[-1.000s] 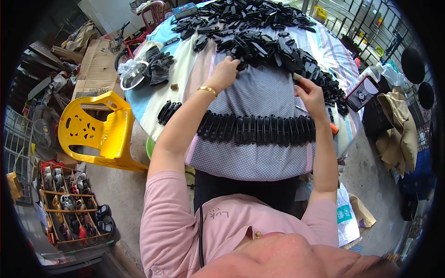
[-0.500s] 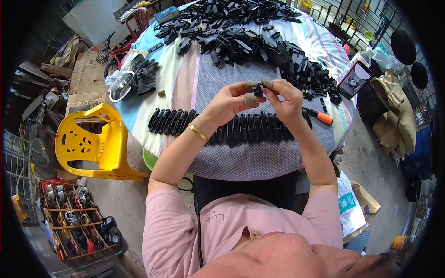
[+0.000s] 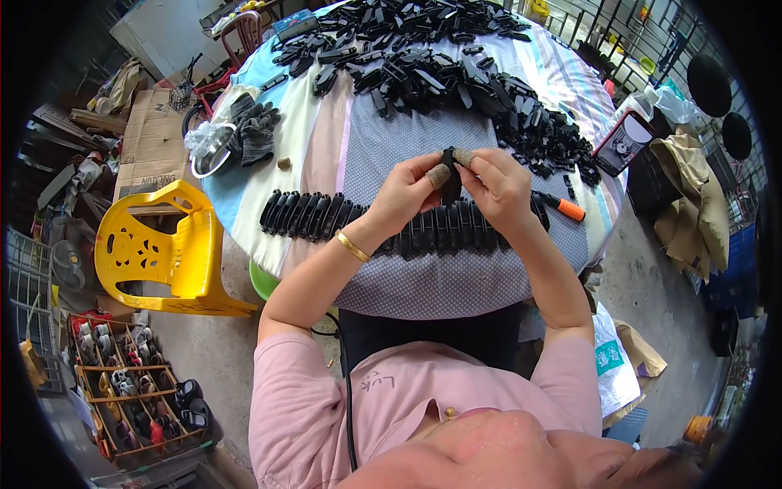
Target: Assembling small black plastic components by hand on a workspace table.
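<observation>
Over the middle of the table, my left hand point(image 3: 407, 189) and my right hand point(image 3: 498, 187) meet around a narrow black plastic piece point(image 3: 450, 184). Both are closed, fingertips pinching its upper end while its length points toward me. Brownish covers wrap some of the fingertips, including a finger cover point(image 3: 437, 176) on the left. Just below my hands runs a row of similar black plastic pieces point(image 3: 432, 232), set side by side. Beyond lies a large heap of loose black pieces point(image 3: 456, 77). A pile of smaller black parts point(image 3: 554, 140) spreads to its right.
An orange-and-black tool point(image 3: 568, 209) lies right of the row. A phone point(image 3: 623, 141) stands at the table's right edge. Dark gloves point(image 3: 257, 134) and a metal bowl point(image 3: 215, 156) sit at the left. A yellow chair point(image 3: 195, 261) stands left of the table.
The black piece has turned and now shows lengthwise between my hands. My left fingers have closed in around its top, and my right hand has shifted slightly down.
</observation>
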### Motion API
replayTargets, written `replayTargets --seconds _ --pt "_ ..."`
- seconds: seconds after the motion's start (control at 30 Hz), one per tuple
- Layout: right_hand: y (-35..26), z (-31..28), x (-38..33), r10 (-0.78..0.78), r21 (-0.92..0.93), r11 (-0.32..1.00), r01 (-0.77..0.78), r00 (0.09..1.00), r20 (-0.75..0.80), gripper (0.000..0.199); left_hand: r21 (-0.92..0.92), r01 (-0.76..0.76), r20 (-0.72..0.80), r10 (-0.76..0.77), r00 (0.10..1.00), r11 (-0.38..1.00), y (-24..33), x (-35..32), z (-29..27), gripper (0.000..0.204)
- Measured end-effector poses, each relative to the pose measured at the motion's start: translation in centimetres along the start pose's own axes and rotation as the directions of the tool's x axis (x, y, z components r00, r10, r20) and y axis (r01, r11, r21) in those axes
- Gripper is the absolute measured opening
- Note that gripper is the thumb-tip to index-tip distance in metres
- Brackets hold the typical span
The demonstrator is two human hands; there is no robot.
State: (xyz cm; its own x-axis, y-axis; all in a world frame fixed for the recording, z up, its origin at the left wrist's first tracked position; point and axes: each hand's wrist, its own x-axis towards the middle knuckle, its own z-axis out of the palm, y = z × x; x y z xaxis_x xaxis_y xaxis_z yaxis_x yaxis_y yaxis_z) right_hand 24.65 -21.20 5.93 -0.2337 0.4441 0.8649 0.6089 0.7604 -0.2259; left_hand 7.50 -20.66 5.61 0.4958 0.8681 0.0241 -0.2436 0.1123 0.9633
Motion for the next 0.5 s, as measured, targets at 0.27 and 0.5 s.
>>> replayTargets --seconds 0.27,0.5 --pt "-1.5 -0.3 0.3 0.02 0.11 0.993 -0.041 0.983 0.183 0.014 0.35 -0.057 -0.076 0.09 0.993 0.935 0.3 -0.4 -0.7 0.026" --pt "-0.1 0.3 0.2 -0.042 0.155 0.988 0.015 0.984 0.176 0.02 0.461 -0.173 0.013 0.189 0.982 0.871 1.1 0.3 -1.4 0.023"
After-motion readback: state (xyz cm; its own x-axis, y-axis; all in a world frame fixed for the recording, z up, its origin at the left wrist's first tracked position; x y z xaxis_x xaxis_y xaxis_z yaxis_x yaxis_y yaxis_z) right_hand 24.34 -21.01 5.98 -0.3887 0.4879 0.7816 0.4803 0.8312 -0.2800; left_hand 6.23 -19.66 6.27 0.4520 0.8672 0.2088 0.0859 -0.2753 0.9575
